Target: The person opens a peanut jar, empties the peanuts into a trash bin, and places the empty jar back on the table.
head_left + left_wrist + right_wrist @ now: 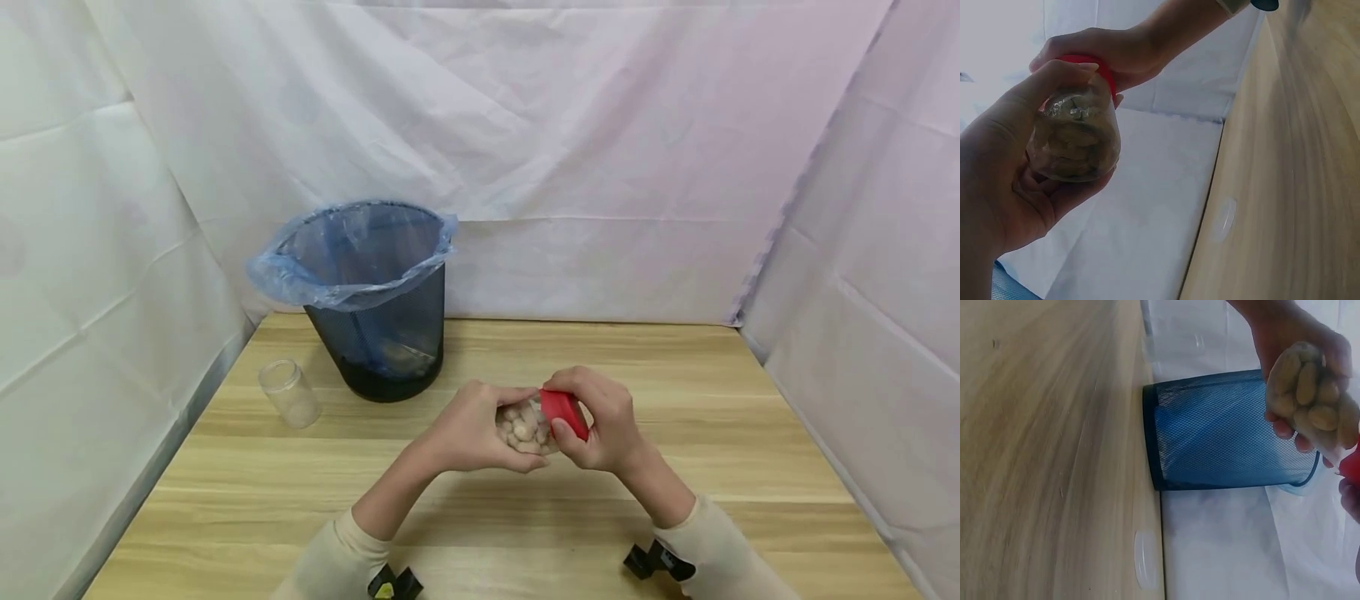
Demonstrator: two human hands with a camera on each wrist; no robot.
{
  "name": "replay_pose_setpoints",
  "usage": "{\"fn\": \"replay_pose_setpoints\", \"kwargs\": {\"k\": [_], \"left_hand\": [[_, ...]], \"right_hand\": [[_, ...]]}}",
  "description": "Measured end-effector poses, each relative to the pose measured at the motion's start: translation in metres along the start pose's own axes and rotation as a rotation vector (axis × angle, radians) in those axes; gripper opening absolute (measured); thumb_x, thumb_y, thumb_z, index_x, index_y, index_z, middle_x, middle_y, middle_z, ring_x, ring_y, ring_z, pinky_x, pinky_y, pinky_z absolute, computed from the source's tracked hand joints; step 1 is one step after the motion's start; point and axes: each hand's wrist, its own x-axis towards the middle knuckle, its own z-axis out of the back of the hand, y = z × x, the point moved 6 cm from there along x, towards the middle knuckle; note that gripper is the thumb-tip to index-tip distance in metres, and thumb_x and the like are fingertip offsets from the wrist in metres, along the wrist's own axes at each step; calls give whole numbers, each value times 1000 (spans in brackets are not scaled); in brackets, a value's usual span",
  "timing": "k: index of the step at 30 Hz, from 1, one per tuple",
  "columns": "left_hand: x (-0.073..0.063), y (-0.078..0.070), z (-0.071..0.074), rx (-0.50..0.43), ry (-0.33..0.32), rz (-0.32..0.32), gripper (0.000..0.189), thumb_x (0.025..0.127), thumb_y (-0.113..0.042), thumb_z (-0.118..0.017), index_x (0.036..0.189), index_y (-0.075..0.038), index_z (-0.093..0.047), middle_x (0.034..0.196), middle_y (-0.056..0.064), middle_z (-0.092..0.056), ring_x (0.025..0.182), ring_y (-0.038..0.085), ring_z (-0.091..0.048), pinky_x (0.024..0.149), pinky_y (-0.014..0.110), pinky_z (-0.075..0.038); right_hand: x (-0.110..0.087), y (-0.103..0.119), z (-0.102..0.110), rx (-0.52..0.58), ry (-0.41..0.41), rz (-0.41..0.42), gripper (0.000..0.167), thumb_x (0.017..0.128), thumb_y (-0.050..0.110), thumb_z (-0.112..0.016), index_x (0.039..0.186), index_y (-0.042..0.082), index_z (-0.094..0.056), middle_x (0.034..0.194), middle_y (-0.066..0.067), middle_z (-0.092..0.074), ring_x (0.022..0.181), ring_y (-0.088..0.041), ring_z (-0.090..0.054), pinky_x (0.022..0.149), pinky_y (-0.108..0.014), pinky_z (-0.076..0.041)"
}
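Above the table, both hands share a clear jar point(522, 427) filled with beige, oblong pieces like peanuts in their shells. My left hand point(468, 429) grips the jar's body, thumb on one side and fingers round the other. On the red lid point(561, 412), at the jar's right end, my right hand point(600, 417) has its fingers and thumb curled round the edge. The jar lies tilted on its side between the hands, as the nuts point(1310, 394) show close up in the right wrist view. The lid sits over the jar's mouth.
A black mesh bin point(393, 342) with a blue plastic liner point(300, 279) stands at the back left. Left of it is a second clear jar point(290, 394) without a lid. A thin, clear curved piece point(1145, 559) lies near the table's edge. White cloth point(637, 167) surrounds the table.
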Motion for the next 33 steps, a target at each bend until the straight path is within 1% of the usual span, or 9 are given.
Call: {"fn": "replay_pose_setpoints", "kwargs": {"k": [3, 6, 10, 14, 16, 18, 25, 28, 33], "left_hand": [[0, -1, 5, 85, -46, 7, 73, 75, -39, -99, 137, -8, -75, 110, 1, -83, 85, 0, -70, 72, 18, -58], [0, -4, 9, 220, -89, -7, 73, 75, -42, -98, 136, -9, -75, 105, -1, -82, 81, 2, -69, 70, 17, -56], [-1, -10, 11, 375, -126, -48, 73, 76, -45, -96, 137, -11, -74, 102, -1, -82, 78, 5, -69, 69, 20, -57], [-4, -14, 13, 453, -157, -76, 73, 76, -42, -97, 137, -10, -73, 105, 1, -82, 81, 10, -72, 72, 28, -61], [-5, -15, 14, 472, -161, -78, 73, 76, -41, -97, 137, -10, -73, 108, 2, -82, 83, 12, -73, 74, 30, -62], [-6, -14, 16, 478, -163, -71, 73, 76, -40, -98, 137, -10, -73, 108, 2, -82, 83, 12, -73, 74, 31, -62], [-5, -10, 18, 488, -159, -64, 71, 74, -39, -98, 134, -10, -73, 99, 0, -81, 78, 10, -71, 70, 28, -59], [-5, -9, 19, 501, -166, -82, 69, 72, -38, -98, 130, -10, -74, 96, -1, -80, 77, 10, -70, 69, 28, -59], [-5, -7, 21, 507, -185, -102, 67, 69, -37, -99, 127, -12, -75, 92, -3, -79, 75, 8, -70, 68, 29, -58]], "right_hand": [[-1, -6, -3, -7, 53, -122, 50, 106, 47, -54, 107, 0, -71, 96, -7, -71, 75, -12, -61, 58, -20, -53], [-5, -11, -6, -26, 95, -268, 43, 106, 43, -55, 114, 3, -69, 102, -4, -71, 79, -10, -61, 61, -19, -54], [-8, -14, -8, -39, 137, -441, 26, 101, 28, -60, 114, 8, -69, 97, 0, -69, 75, -8, -62, 57, -19, -53], [-9, -15, -10, -17, 196, -625, 14, 104, 23, -63, 113, 14, -69, 91, 6, -67, 71, -5, -62, 55, -23, -55], [-10, -15, -10, 13, 227, -710, 14, 107, 25, -64, 117, 17, -69, 93, 6, -67, 73, -6, -64, 57, -25, -58], [-11, -15, -10, 46, 253, -774, 18, 107, 27, -66, 122, 18, -70, 99, 4, -69, 79, -9, -67, 61, -27, -61], [-15, -19, -10, 170, 326, -909, 38, 108, 30, -68, 142, 14, -69, 130, -6, -71, 100, -20, -73, 78, -29, -64], [-16, -20, -10, 205, 331, -934, 43, 108, 30, -68, 146, 10, -67, 135, -9, -70, 103, -23, -73, 79, -28, -64], [-17, -19, -14, 247, 296, -918, 42, 107, 24, -70, 146, 7, -68, 134, -9, -70, 102, -25, -71, 77, -29, -65]]}}
